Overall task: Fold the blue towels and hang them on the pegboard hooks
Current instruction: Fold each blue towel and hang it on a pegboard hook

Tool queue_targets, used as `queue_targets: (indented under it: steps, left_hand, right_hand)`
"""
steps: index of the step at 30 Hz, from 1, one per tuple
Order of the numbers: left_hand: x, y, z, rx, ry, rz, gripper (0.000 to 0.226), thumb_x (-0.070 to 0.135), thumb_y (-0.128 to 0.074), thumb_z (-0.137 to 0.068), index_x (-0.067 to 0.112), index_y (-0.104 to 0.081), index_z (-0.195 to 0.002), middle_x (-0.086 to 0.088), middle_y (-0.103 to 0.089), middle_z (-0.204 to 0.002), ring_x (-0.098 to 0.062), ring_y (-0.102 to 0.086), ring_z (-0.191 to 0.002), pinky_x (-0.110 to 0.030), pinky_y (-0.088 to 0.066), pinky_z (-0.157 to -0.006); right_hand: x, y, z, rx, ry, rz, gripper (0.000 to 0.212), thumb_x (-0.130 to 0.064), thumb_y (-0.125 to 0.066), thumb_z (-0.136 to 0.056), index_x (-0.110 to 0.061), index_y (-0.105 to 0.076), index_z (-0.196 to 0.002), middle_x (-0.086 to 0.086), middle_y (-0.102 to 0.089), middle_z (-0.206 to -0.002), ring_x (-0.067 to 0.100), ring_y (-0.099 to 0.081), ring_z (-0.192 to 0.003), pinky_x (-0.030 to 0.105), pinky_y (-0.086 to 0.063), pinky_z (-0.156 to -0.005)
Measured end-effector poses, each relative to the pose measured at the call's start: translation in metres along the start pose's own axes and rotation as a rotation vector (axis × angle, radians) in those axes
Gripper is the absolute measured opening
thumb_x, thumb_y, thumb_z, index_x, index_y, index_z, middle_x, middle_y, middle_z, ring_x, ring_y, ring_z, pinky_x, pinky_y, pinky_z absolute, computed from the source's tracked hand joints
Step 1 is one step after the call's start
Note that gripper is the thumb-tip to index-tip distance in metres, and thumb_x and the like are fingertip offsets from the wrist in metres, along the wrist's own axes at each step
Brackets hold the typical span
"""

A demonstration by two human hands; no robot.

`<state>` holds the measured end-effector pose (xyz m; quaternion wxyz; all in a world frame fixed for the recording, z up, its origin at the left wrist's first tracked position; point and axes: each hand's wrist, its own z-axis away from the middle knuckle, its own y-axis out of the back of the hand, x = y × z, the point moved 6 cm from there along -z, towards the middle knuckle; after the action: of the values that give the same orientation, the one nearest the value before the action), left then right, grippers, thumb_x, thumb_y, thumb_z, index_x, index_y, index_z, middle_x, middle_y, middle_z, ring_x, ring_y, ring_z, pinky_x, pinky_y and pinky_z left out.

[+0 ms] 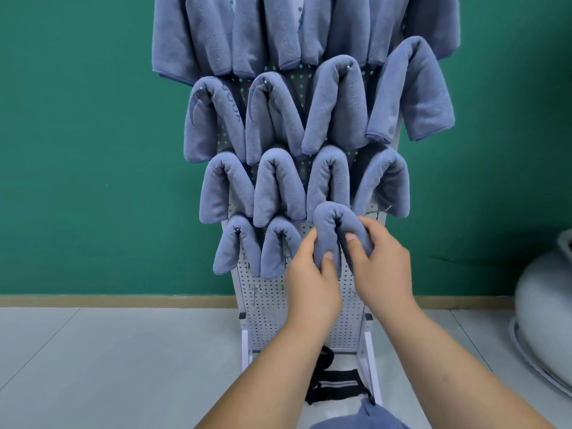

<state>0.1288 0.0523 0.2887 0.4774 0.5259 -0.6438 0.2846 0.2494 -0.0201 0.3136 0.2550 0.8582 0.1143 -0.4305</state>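
Observation:
A white pegboard [309,317] stands against the green wall, with several folded blue towels draped over its hooks in rows. In the lowest filled row, a folded blue towel [329,222] is bent over a hook, third from the left. My left hand [312,274] grips its left hanging end. My right hand [382,264] pinches its right hanging end. To the right of this towel a bare metal hook [382,209] sticks out. Two hung towels [257,246] sit to its left.
More bare hooks [254,292] show on the pegboard's lower part. A black-and-white item [335,385] lies at the stand's foot on the pale floor. A blue towel edge [359,419] shows at the bottom. A white rounded object [544,308] stands at the right.

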Motion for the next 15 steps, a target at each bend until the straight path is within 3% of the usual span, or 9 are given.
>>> queue_targets:
  steps: [3,5,6,7,10,12,15]
  left_hand:
    - [0.000,-0.002,-0.020,-0.019,-0.030,-0.045,0.051,0.007,-0.052,-0.104,0.037,-0.058,-0.145,0.023,-0.067,-0.130,0.014,-0.058,-0.119,-0.018,-0.048,-0.105]
    - [0.000,-0.001,-0.028,-0.017,-0.046,-0.101,0.051,0.006,-0.051,-0.105,0.035,-0.058,-0.146,0.021,-0.067,-0.124,0.025,-0.056,-0.103,-0.001,-0.044,-0.089]
    - [0.000,0.000,-0.032,-0.005,-0.053,-0.131,0.050,0.007,-0.052,-0.105,0.035,-0.058,-0.147,0.020,-0.068,-0.123,0.026,-0.055,-0.098,0.001,-0.042,-0.085]
    - [0.000,0.000,-0.035,0.005,-0.063,-0.154,0.050,0.008,-0.052,-0.105,0.035,-0.058,-0.147,0.018,-0.068,-0.125,0.023,-0.057,-0.100,-0.001,-0.043,-0.087]
    - [-0.004,-0.005,-0.041,0.031,-0.112,-0.223,0.051,0.008,-0.051,-0.104,0.034,-0.058,-0.148,0.013,-0.067,-0.136,0.000,-0.062,-0.120,-0.025,-0.051,-0.104]
    - [-0.013,-0.009,-0.042,0.038,-0.123,-0.282,0.052,0.005,-0.049,-0.103,0.033,-0.059,-0.146,0.010,-0.068,-0.134,-0.009,-0.064,-0.119,-0.029,-0.053,-0.102]
    - [-0.033,-0.014,-0.042,0.010,-0.088,-0.327,0.052,0.005,-0.046,-0.099,0.038,-0.063,-0.137,0.009,-0.072,-0.109,-0.013,-0.067,-0.098,-0.037,-0.057,-0.087]
  right_hand:
    - [0.003,0.008,-0.024,0.042,0.036,0.092,0.021,-0.026,-0.059,-0.102,-0.041,-0.066,-0.116,-0.020,-0.071,-0.092,-0.001,-0.061,-0.082,0.013,-0.042,-0.068]
    - [0.007,0.017,-0.033,0.102,0.058,0.141,0.025,-0.025,-0.059,-0.102,-0.040,-0.065,-0.121,-0.012,-0.072,-0.095,0.015,-0.061,-0.083,0.031,-0.046,-0.072]
    - [0.009,0.020,-0.037,0.132,0.065,0.154,0.027,-0.024,-0.058,-0.102,-0.040,-0.065,-0.123,-0.011,-0.071,-0.095,0.018,-0.061,-0.084,0.033,-0.046,-0.073]
    - [0.012,0.022,-0.039,0.160,0.073,0.161,0.028,-0.023,-0.058,-0.102,-0.039,-0.065,-0.124,-0.011,-0.071,-0.096,0.019,-0.060,-0.085,0.033,-0.044,-0.073]
    - [0.020,0.016,-0.042,0.202,0.110,0.202,0.029,-0.021,-0.058,-0.102,-0.037,-0.065,-0.125,-0.010,-0.071,-0.103,0.020,-0.059,-0.086,0.034,-0.042,-0.071]
    - [0.030,0.004,-0.041,0.178,0.120,0.238,0.028,-0.020,-0.058,-0.101,-0.035,-0.065,-0.123,-0.009,-0.071,-0.105,0.023,-0.060,-0.085,0.037,-0.045,-0.069]
    - [0.049,-0.013,-0.036,0.142,0.109,0.306,0.022,-0.020,-0.058,-0.102,-0.032,-0.065,-0.119,-0.006,-0.069,-0.100,0.028,-0.060,-0.081,0.039,-0.047,-0.065]
